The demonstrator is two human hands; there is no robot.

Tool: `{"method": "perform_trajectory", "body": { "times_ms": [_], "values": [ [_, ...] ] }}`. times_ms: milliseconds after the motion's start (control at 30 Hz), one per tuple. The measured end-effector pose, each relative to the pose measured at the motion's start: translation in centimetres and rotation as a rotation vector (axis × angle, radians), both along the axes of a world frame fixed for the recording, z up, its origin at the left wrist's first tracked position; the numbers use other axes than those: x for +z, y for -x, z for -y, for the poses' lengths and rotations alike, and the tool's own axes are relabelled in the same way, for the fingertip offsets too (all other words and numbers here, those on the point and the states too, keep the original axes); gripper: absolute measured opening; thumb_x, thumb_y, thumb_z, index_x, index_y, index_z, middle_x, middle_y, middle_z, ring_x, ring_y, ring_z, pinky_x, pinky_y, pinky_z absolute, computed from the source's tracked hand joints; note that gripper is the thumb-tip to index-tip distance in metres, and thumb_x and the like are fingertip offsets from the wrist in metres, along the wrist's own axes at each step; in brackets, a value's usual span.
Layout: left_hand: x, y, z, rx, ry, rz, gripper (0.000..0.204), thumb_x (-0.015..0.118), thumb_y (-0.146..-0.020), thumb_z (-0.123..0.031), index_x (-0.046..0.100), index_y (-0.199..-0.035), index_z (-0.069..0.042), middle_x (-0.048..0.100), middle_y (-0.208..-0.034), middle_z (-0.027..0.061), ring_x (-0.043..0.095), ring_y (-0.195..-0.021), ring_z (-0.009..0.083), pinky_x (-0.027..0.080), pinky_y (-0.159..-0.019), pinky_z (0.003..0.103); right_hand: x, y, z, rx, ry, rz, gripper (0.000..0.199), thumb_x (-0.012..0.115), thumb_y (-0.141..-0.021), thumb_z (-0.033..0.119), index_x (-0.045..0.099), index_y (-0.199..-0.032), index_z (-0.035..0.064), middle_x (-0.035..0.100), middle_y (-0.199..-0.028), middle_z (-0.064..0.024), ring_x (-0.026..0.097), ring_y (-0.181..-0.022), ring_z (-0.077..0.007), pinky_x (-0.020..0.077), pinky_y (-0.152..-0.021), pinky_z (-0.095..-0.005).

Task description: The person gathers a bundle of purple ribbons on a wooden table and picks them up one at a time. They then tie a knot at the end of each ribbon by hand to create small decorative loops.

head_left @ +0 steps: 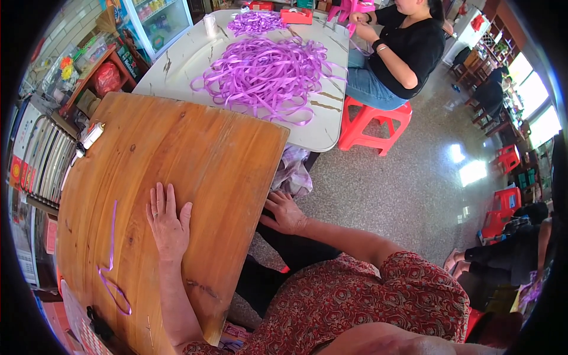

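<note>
My left hand point(168, 229) lies flat on the brown wooden table point(195, 145), fingers stretched out and nothing held. To its left a thin purple ribbon point(112, 236) rests on the wood, with a loop at its near end. My right hand point(287, 214) is at the table's right edge, its fingers apart and pointing toward the wood. I see nothing held in it; whether the fingertips touch the edge I cannot tell. Just beyond that hand hangs a checked cloth point(294, 171).
Beyond the wood stands a white marbled table point(177, 65) with a large tangled heap of purple ribbon point(269, 74) and a smaller purple pile point(255, 22). A co-worker in black point(408, 44) sits on a red stool point(378, 127). A white bottle point(90, 136) stands at the left edge.
</note>
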State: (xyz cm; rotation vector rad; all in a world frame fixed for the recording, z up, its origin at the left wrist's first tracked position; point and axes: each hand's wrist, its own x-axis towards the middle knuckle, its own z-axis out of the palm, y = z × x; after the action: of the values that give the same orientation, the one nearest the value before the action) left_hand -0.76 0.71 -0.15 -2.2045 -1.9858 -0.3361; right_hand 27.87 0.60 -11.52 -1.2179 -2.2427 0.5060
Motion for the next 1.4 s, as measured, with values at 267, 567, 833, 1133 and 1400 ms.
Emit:
{"method": "perform_trajectory", "body": {
  "times_ms": [267, 567, 833, 1133, 1400],
  "values": [
    [-0.1, 0.0, -0.1, -0.007, -0.013, -0.001, 0.058, 0.048, -0.092, -0.038, 0.035, -0.137, -0.005, 0.031, -0.144, 0.0172, 0.025, -0.134, 0.0336, 0.019, -0.109, 0.049, 0.0, -0.1, -0.2, 0.004, 0.02, -0.009, 0.047, 0.06, -0.082, 0.035, 0.053, -0.117, 0.0052, 0.05, -0.119, -0.0152, 0.046, -0.109, -0.0343, 0.0379, -0.086, -0.0467],
    [0.0, 0.6, 0.5, 0.003, -0.006, -0.008, 0.057, 0.048, -0.092, -0.038, 0.035, -0.137, -0.005, 0.03, -0.144, 0.0171, 0.025, -0.135, 0.0331, 0.019, -0.109, 0.049, 0.2, 0.4, 0.3, 0.01, 0.048, -0.032, 0.047, 0.059, -0.083, 0.036, 0.053, -0.118, 0.0054, 0.05, -0.119, -0.015, 0.046, -0.11, -0.0332, 0.0374, -0.088, -0.0463],
    [-0.5, 0.5, -0.6, -0.093, -0.092, -0.034, 0.049, 0.049, -0.093, -0.032, 0.043, -0.132, -0.003, 0.037, -0.139, 0.019, 0.033, -0.129, 0.0357, 0.026, -0.106, 0.046, 0.3, -0.5, 0.2, -0.091, 0.095, 0.075, 0.05, 0.055, -0.082, 0.042, 0.053, -0.12, 0.009, 0.053, -0.112, -0.0136, 0.048, -0.106, -0.0323, 0.0376, -0.088, -0.0458],
    [-1.8, 1.3, -0.4, -0.149, -0.121, -0.057, 0.047, 0.046, -0.094, -0.032, 0.046, -0.13, -0.001, 0.04, -0.136, 0.0229, 0.037, -0.126, 0.0379, 0.029, -0.104, 0.045, -1.3, -7.7, 5.4, -0.185, -0.055, 0.038, 0.056, 0.059, -0.083, 0.04, 0.044, -0.129, 0.0102, 0.05, -0.121, -0.014, 0.05, -0.106, -0.0315, 0.0376, -0.088, -0.048],
    [-1.2, 0.3, -0.4, -0.108, -0.132, -0.029, 0.049, 0.048, -0.093, -0.03, 0.041, -0.132, 0.0, 0.038, -0.137, 0.0231, 0.038, -0.125, 0.0374, 0.03, -0.104, 0.044, 11.5, -27.8, 16.7, -1.178, -0.444, -0.349, 0.034, 0.056, -0.088, 0.019, 0.054, -0.118, 0.0022, 0.059, -0.109, -0.0125, 0.057, -0.099, -0.0225, 0.0446, -0.085, -0.0329]
  ]
}}
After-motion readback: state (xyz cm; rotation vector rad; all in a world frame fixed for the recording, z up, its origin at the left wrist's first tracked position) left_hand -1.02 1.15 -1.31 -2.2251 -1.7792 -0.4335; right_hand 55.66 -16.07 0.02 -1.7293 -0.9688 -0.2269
